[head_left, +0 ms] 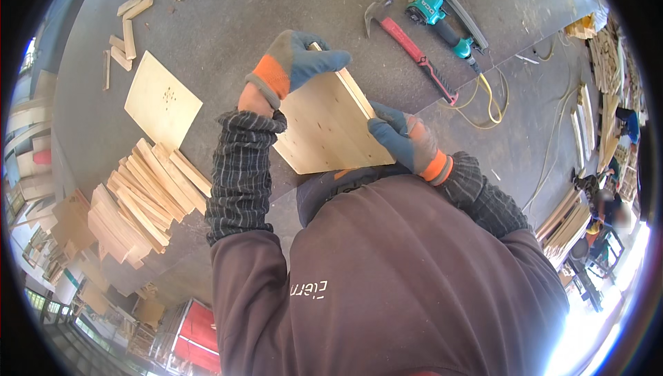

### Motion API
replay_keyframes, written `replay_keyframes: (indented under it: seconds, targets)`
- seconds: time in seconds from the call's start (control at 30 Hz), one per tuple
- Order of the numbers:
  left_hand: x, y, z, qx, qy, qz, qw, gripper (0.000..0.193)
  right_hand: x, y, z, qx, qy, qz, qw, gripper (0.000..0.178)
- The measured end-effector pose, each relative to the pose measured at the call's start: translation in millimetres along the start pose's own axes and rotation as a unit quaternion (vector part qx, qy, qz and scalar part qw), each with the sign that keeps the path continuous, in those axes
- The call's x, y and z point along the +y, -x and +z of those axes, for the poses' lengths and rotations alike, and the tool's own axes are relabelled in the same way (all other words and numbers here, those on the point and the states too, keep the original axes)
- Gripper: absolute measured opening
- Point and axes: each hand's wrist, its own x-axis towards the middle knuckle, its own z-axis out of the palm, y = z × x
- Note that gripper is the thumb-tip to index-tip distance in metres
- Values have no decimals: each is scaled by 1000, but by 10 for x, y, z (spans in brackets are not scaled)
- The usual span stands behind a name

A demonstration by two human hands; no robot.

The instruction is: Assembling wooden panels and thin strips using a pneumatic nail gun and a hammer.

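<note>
A thin wooden panel (328,127) is held tilted in front of me, with a narrow wooden strip (354,91) along its upper right edge. At the strip's far end, my gloved left hand (295,62) is closed around the corner. Lower down the same edge, my gloved right hand (409,138) grips the strip and panel, its thumb on the near side. Parts of the fingers of both hands are hidden behind the wood. A red-handled claw hammer (409,43) and a teal nail gun (444,20) lie on the table beyond my hands.
A loose panel (162,100) lies on the dark table (228,24) at left, near a pile of wooden strips (148,193). Short offcuts (129,34) sit far left. A yellow hose (492,100) trails from the nail gun. People (608,203) and stacked wood are at far right.
</note>
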Motion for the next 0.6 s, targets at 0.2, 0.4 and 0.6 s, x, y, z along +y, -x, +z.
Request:
replay_keyframes:
  seconds: [0.2, 0.4, 0.6]
  targets:
    - [54, -18, 40, 2, -3, -5, 1000, 36, 114, 61, 75, 66, 154, -109, 980, 61]
    - [93, 12, 47, -6, -5, 2, 1000, 39, 66, 64, 138, 96, 241, -33, 965, 64]
    - [44, -40, 69, -22, 3, 16, 1000, 39, 99, 53, 175, 121, 267, -77, 953, 62]
